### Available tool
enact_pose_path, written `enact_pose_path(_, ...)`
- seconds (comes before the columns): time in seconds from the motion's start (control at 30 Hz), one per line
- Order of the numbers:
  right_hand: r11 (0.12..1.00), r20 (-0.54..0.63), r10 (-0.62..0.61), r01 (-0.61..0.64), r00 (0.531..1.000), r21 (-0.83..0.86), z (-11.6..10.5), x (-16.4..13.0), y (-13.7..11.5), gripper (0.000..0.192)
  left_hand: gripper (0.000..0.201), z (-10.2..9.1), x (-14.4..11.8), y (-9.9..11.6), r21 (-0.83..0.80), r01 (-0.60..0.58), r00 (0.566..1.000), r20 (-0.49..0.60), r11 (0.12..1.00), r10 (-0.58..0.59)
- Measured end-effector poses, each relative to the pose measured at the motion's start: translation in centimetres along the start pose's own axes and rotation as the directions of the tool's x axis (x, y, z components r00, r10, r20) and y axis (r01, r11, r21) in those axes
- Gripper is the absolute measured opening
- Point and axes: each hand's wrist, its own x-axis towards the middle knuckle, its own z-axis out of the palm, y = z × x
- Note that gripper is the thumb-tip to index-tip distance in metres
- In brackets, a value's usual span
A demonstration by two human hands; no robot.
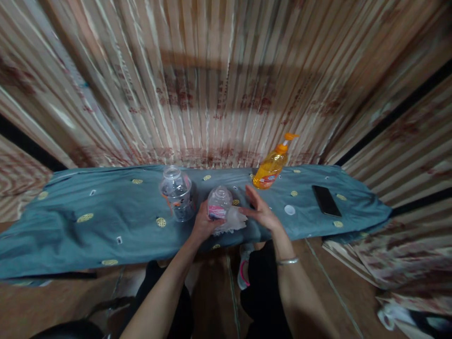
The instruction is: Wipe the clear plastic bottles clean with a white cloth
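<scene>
Clear plastic is what I have in hand: a small bottle with a pink label (219,203) stands upright near the front edge of the table, and my left hand (204,225) is wrapped around its lower part. A crumpled white cloth (233,220) lies against the bottle's right side, touching it. My right hand (260,210) hovers just beside the cloth, fingers spread and holding nothing. I judge the wiping barely begun, since the cloth is not yet gripped. To the left stands a larger clear jar (177,193), untouched. Farther right sit an orange pump bottle (272,165), a small white cap (289,210) and a black phone (325,200) on the blue-grey tablecloth (106,221).
</scene>
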Motion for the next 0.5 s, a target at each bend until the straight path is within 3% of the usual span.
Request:
enact_pose_path(0.1,0.962,-0.160,0.043,-0.084,0.986,-0.260,-2.0,0.3,1.5,0.079,0.039,0.0,0.0,0.2,0.076,-0.015,1.000,-0.023,0.997,0.017)
enact_pose_path(0.23,0.820,-0.157,0.120,-0.187,0.980,-0.541,-1.1,1.3,2.7,0.059,0.039,0.0,-0.1,0.8,0.114,-0.035,0.999,-0.011,0.993,0.036)
enact_pose_path(0.37,0.755,-0.141,0.160,-0.213,0.977,-0.620,0.0,1.7,2.5,0.031,0.041,0.1,-0.2,1.3,0.096,-0.042,0.998,0.045,0.994,0.038)
enact_pose_path(0.5,0.765,-0.149,0.150,-0.210,0.977,-0.609,-1.0,2.3,0.7,0.021,0.042,0.3,-0.1,1.5,0.075,-0.045,0.994,0.104,0.996,0.037)
